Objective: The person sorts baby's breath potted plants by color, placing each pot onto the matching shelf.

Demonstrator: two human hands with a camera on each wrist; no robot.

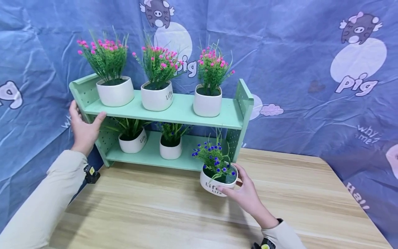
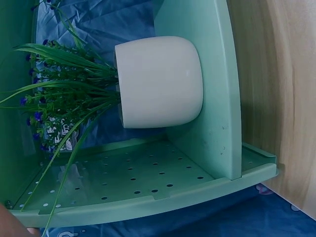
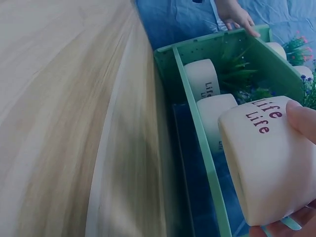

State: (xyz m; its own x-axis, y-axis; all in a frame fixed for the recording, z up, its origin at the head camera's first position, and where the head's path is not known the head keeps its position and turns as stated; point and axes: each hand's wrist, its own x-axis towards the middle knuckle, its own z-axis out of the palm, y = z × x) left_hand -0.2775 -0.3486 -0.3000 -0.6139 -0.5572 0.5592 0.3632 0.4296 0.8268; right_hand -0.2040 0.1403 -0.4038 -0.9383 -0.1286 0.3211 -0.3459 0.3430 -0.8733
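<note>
My right hand (image 1: 248,195) grips a white pot (image 1: 209,183) of blue flowers marked "Life", thumb in front and fingers around its right side. The pot is raised in front of the lower right end of a green two-tier shelf (image 1: 183,103). In the right wrist view the same pot (image 3: 266,158) looms close, the thumb (image 3: 305,118) on its wall. My left hand (image 1: 83,132) holds the shelf's left end, thumb over the upper board's front edge, other fingers partly hidden behind the side panel. The left wrist view shows a white pot (image 2: 160,81) inside the shelf.
Three white pots with pink flowers stand on the top board, the right one (image 1: 207,103) near its end. Two more pots, one at left (image 1: 133,142) and one in the middle (image 1: 170,149), stand below. The wooden table (image 1: 149,211) meets a blue cloth backdrop (image 1: 289,79).
</note>
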